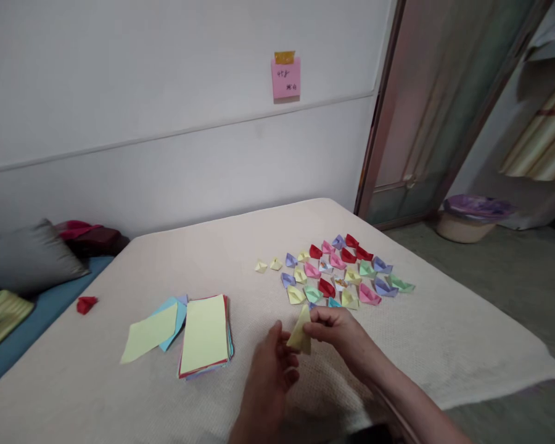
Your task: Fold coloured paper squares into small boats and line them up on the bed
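Both my hands hold a partly folded yellow paper (301, 332) just above the cream table cover (444, 345). My left hand (267, 376) pinches its lower left edge, fingers closed. My right hand (342, 333) pinches its upper right edge, fingers closed too. Just beyond the hands lies a cluster of several small folded paper boats (340, 272) in red, pink, yellow, green and purple. To the left of my hands sits a stack of coloured paper sheets (205, 336) with a yellow sheet on top.
A loose yellow sheet (148, 333) and a blue sheet (178, 314) lie left of the stack. A red folded piece (86, 304) rests on the blue mat (41, 314) by a grey cushion (28, 258). A pink note (285, 77) hangs on the wall. A round basin (472, 216) stands by the door.
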A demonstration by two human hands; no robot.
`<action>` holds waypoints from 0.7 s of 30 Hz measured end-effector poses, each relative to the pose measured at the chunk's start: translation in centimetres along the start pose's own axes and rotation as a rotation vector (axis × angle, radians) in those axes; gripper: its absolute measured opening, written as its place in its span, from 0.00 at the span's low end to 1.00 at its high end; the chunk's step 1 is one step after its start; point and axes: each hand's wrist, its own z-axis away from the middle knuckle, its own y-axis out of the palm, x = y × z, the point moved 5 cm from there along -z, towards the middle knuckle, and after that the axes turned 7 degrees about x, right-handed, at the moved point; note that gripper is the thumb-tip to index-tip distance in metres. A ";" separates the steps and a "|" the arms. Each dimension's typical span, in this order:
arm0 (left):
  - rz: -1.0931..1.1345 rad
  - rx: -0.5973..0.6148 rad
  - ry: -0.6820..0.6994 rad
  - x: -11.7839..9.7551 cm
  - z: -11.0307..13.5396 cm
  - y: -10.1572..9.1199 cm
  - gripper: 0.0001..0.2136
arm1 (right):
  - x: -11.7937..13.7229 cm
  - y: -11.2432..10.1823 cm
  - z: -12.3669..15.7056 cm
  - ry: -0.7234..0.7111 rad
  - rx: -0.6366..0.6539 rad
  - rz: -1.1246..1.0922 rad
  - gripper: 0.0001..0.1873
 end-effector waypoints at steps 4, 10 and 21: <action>-0.299 0.010 0.428 -3.7 1.4 0.3 0.09 | -0.5 0.3 0.2 0.083 0.076 -0.039 0.12; -0.352 0.193 0.444 -4.6 2.3 1.8 0.08 | -0.5 1.2 0.3 0.128 0.191 0.006 0.13; -0.192 0.180 0.457 -3.1 1.9 2.0 0.07 | -2.4 1.5 0.2 0.178 0.194 -0.242 0.12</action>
